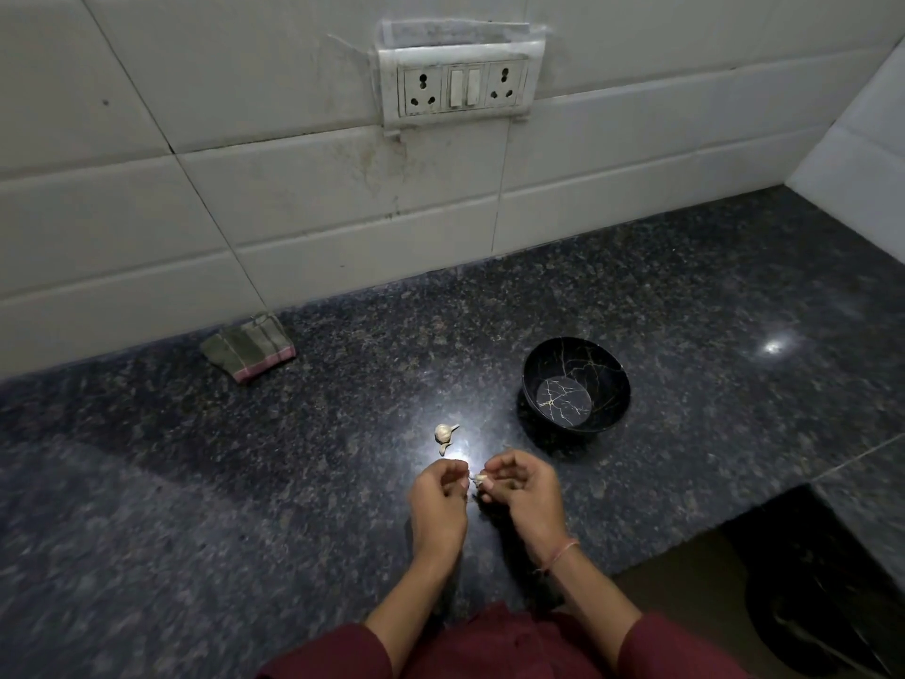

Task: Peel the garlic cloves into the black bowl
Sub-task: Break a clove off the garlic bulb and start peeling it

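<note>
Left hand (438, 492) and right hand (519, 487) pinched one garlic clove (481, 478) between curled fingers (453, 467). Beyond the right fingers the black bowl (606, 379) stood empty; loose garlic (444, 433) lay on the tabletop (245, 458) past the left fingers. Peeling seemed barely begun.

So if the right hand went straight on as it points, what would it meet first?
Likely the left hand, just past the garlic clove that the right hand pinches; depth is unclear.

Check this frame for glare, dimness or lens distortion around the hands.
Head view: dim overall; glare on the countertop just beyond the left hand and right hand; smaller glint right of the black bowl; wide-angle lens bows the wall tiles.
</note>
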